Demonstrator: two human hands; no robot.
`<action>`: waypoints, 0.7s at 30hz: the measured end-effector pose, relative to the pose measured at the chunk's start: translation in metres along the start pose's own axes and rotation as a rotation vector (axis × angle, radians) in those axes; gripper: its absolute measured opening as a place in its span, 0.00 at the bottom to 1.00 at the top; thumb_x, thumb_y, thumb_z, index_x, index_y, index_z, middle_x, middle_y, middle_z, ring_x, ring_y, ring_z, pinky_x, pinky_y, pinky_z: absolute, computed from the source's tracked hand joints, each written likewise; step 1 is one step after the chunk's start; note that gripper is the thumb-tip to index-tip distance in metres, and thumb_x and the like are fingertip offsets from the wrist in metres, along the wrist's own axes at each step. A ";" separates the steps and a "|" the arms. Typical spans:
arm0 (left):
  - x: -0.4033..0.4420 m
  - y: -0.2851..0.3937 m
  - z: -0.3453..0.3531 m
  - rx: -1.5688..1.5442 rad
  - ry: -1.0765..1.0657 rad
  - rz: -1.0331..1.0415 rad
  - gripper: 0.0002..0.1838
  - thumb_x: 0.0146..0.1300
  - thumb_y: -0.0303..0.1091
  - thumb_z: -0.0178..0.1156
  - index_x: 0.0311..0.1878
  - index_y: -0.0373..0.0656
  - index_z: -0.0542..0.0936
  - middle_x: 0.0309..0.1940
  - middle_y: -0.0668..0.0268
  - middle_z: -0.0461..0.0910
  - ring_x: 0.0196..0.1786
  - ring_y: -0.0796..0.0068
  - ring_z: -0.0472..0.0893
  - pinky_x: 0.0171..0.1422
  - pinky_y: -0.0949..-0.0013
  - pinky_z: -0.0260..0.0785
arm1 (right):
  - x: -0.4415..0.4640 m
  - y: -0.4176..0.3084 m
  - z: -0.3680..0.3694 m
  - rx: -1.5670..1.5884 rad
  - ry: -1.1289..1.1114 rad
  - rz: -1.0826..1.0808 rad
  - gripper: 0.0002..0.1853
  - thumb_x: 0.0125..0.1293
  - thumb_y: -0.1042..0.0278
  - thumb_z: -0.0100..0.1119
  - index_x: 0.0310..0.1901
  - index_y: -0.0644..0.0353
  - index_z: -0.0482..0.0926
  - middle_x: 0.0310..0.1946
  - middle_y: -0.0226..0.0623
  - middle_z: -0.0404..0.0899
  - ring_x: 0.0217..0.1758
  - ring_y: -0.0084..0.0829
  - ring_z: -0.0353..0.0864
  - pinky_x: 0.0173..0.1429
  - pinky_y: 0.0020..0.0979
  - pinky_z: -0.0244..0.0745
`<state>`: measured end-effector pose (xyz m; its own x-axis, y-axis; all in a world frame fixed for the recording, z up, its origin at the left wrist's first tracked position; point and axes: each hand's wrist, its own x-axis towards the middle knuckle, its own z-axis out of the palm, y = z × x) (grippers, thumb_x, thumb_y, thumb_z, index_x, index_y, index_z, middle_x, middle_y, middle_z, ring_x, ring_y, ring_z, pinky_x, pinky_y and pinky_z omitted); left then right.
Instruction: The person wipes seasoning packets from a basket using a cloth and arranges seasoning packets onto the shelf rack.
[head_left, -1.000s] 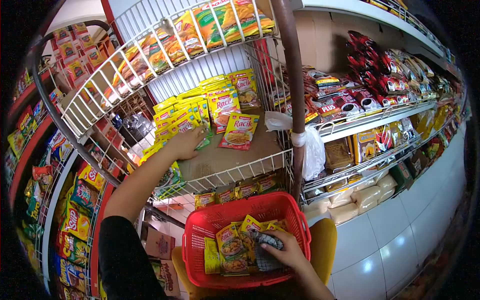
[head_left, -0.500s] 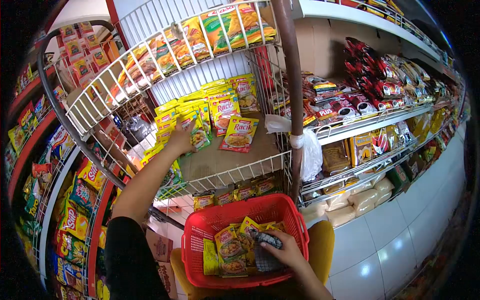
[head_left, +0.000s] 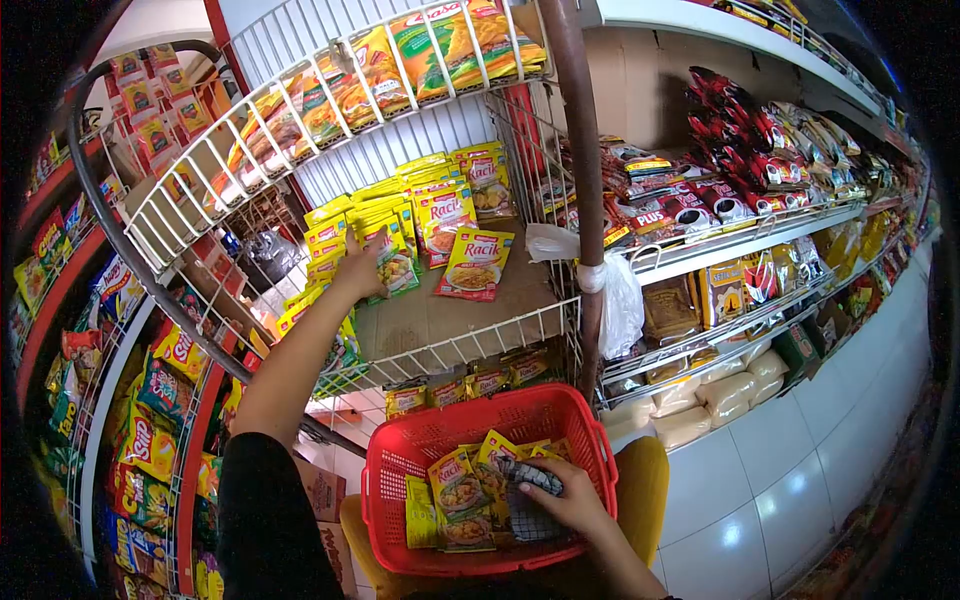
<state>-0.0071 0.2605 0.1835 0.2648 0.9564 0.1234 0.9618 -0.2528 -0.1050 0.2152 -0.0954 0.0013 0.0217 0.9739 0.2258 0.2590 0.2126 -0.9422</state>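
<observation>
On the middle shelf of the wire rack, my left hand (head_left: pixel 360 270) lies with fingers spread against the front of a row of upright seasoning packets (head_left: pixel 335 225). A yellow-and-green packet (head_left: pixel 397 262) is just beside its fingers. More yellow-and-red Racik packets (head_left: pixel 443 222) stand to the right, and one Racik packet (head_left: pixel 474 265) leans forward alone. My right hand (head_left: pixel 568 495) is closed around a dark checkered cloth-like item (head_left: pixel 532 477) over the red basket (head_left: pixel 400 445). Inside the basket are several seasoning packets (head_left: pixel 462 487); the right hand partly hides them.
Large flour-type packets (head_left: pixel 440 50) fill the wire shelf above. A brown post (head_left: pixel 578 150) with a white plastic bag (head_left: pixel 622 305) stands right of the rack. Shelves of coffee packets (head_left: pixel 695 210) are to the right, snack bags (head_left: pixel 150 435) to the left. A yellow stool (head_left: pixel 648 480) is under the basket.
The view has shifted slightly. My left hand stays at the row of packets, with its fingers a little more stretched upward. My right hand keeps hold of the checkered item.
</observation>
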 end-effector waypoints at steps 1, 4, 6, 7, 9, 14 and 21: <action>0.004 -0.003 0.004 -0.014 0.011 0.020 0.64 0.27 0.39 0.76 0.69 0.68 0.45 0.67 0.41 0.29 0.54 0.39 0.70 0.57 0.54 0.67 | 0.000 0.001 0.000 0.005 0.000 -0.002 0.21 0.55 0.58 0.63 0.47 0.61 0.75 0.40 0.44 0.78 0.44 0.40 0.79 0.48 0.34 0.73; 0.003 -0.003 0.002 -0.040 0.033 0.059 0.66 0.25 0.39 0.76 0.69 0.68 0.44 0.67 0.41 0.27 0.54 0.38 0.70 0.58 0.51 0.66 | 0.000 0.002 0.001 0.016 0.000 -0.003 0.21 0.55 0.58 0.63 0.47 0.61 0.75 0.40 0.44 0.78 0.44 0.40 0.79 0.48 0.34 0.73; -0.007 0.006 -0.008 0.022 0.001 -0.009 0.62 0.30 0.39 0.75 0.69 0.66 0.45 0.68 0.42 0.32 0.58 0.39 0.67 0.59 0.51 0.65 | 0.000 0.002 0.001 0.027 0.002 -0.001 0.21 0.55 0.58 0.64 0.47 0.61 0.75 0.39 0.44 0.78 0.44 0.40 0.79 0.48 0.34 0.73; -0.010 0.012 -0.012 0.052 -0.015 -0.043 0.60 0.33 0.39 0.74 0.70 0.66 0.46 0.68 0.42 0.34 0.60 0.39 0.65 0.60 0.51 0.64 | 0.000 0.002 0.001 0.026 0.003 0.000 0.21 0.55 0.58 0.64 0.47 0.61 0.75 0.39 0.44 0.78 0.44 0.40 0.79 0.48 0.34 0.73; -0.008 0.019 -0.011 0.242 0.051 0.028 0.57 0.37 0.39 0.71 0.69 0.68 0.46 0.69 0.46 0.34 0.62 0.40 0.62 0.60 0.47 0.62 | 0.000 0.003 0.002 0.018 0.002 -0.001 0.21 0.55 0.58 0.64 0.47 0.61 0.75 0.39 0.44 0.78 0.44 0.40 0.79 0.48 0.34 0.73; 0.002 0.037 -0.005 0.695 0.150 0.173 0.53 0.44 0.40 0.68 0.68 0.76 0.44 0.71 0.58 0.39 0.68 0.46 0.52 0.59 0.36 0.58 | 0.000 0.004 0.003 -0.001 -0.012 0.059 0.20 0.54 0.65 0.64 0.48 0.63 0.75 0.41 0.43 0.79 0.45 0.35 0.78 0.50 0.31 0.71; 0.030 0.036 0.004 0.769 0.096 0.200 0.45 0.48 0.39 0.64 0.67 0.78 0.51 0.71 0.61 0.41 0.70 0.50 0.48 0.57 0.32 0.56 | 0.001 -0.005 -0.002 -0.008 -0.011 0.068 0.21 0.54 0.64 0.65 0.48 0.63 0.74 0.41 0.44 0.78 0.46 0.37 0.78 0.50 0.32 0.70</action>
<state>0.0357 0.2808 0.1798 0.4655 0.8780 0.1117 0.5878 -0.2123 -0.7806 0.2156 -0.0958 0.0069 0.0291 0.9869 0.1585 0.2648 0.1453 -0.9533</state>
